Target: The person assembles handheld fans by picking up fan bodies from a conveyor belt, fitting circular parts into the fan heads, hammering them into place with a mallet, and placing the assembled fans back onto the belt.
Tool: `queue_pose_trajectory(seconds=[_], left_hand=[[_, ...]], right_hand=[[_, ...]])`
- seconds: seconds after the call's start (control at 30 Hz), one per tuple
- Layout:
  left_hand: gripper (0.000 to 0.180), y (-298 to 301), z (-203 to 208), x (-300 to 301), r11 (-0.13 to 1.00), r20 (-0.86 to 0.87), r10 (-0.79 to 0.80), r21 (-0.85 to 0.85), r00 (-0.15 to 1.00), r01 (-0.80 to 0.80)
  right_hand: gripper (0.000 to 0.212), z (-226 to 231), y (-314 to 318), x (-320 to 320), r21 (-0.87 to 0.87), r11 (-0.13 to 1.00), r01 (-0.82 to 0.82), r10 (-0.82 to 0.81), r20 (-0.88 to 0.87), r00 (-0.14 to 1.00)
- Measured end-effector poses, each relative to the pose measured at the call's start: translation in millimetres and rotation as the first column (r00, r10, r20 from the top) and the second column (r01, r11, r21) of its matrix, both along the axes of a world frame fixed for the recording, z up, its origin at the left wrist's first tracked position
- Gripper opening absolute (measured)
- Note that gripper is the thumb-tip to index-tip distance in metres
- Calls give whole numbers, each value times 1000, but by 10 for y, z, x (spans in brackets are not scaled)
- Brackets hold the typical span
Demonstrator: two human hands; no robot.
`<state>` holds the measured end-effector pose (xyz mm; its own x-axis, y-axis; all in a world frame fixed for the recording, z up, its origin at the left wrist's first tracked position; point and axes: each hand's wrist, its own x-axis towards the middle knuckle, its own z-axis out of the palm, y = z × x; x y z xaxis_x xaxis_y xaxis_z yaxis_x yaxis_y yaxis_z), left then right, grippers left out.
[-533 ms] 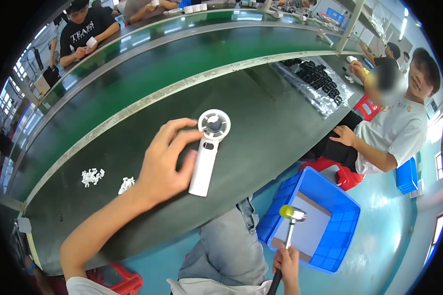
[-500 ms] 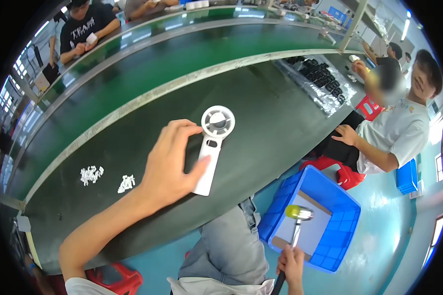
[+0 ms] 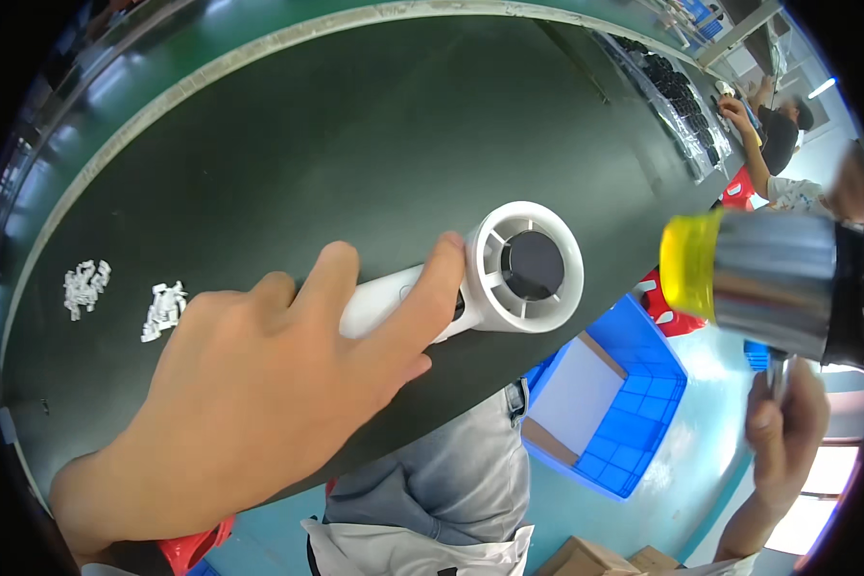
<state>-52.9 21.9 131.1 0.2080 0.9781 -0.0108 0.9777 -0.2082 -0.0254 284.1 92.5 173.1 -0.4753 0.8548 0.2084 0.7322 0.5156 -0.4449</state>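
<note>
And up at the right comes the mallet (image 3: 768,274), huge in this view, its yellow face (image 3: 686,269) aimed left toward the work, its metal head blotting out part of the floor and of the co-worker behind. The right hand (image 3: 787,427) is wrapped round its shaft, well apart from the table (image 3: 355,115). Over on the far left, two little piles: white bits (image 3: 86,290) in one, more white pieces (image 3: 165,310) in the other, the second lying nearer the left hand (image 3: 269,403). A pale rail (image 3: 259,43) curves along the far edge; at the far right sits a clear bag (image 3: 691,158) with black parts (image 3: 677,96) on it, and just past it a co-worker's hand (image 3: 739,113) is raised. Below the table edge there's a blue bin (image 3: 638,413) with a pale sheet (image 3: 581,398) inside, a red stool (image 3: 667,312) behind it, cartons (image 3: 586,559) at the bottom. Now the fan (image 3: 480,300)! It's over the middle of the table, white all round, ring to the right, handle running left under the fingers, thin spokes reaching in to a dark round hub (image 3: 533,266), a black slot peeping out at the neck. The left hand lies over it, index finger against the neck, hiding much of the handle; whether it's truly gripping, I can't tell from here.
</note>
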Motion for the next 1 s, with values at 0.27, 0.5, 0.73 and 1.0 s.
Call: queue_pose_trajectory(seconds=[0.27,0.5,0.73,1.0], left_hand=[[67,28,-384,-25,976,-96,-46,209,994,66],[62,-51,-345,30,962,-89,-13,271,996,37],[50,-44,-356,132,922,-59,15,388,998,9],[41,-66,-351,70,925,162,-21,377,987,-42]], right_hand=[[44,202,283,-423,-148,987,63,-19,281,960],[61,237,201,-650,-306,951,56,-15,135,991],[60,196,152,-664,-339,940,43,24,191,981],[57,73,26,-610,69,998,-12,-15,384,923]])
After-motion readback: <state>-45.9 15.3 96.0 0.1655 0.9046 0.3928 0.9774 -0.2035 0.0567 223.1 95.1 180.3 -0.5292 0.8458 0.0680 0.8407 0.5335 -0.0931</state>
